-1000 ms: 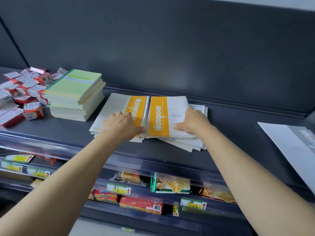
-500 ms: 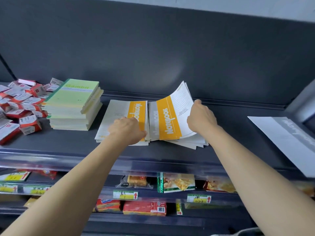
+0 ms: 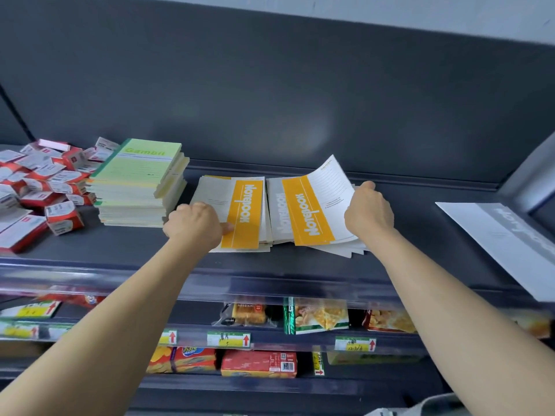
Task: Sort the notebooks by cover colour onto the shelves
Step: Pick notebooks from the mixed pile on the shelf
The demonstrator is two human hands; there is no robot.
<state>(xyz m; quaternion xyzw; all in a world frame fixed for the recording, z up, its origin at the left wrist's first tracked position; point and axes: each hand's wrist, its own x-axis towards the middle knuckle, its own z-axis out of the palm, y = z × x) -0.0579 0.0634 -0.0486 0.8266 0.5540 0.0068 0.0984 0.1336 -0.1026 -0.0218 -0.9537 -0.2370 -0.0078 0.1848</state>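
"Notebook" runs along both orange bands on the shelf (image 3: 405, 235). The right hand (image 3: 368, 210) pinches the right orange notebook (image 3: 312, 205), raised off a grey-banded notebook (image 3: 277, 214); a second ago it lay flat. The left hand (image 3: 195, 223) grips the left pile (image 3: 240, 211). The green stack (image 3: 141, 172) reads roughly "Gambii".

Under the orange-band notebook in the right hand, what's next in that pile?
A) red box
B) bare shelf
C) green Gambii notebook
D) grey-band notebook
D: the right hand holds the orange-band notebook tilted up by its right edge, and a grey-band notebook shows directly beneath it at its left side.
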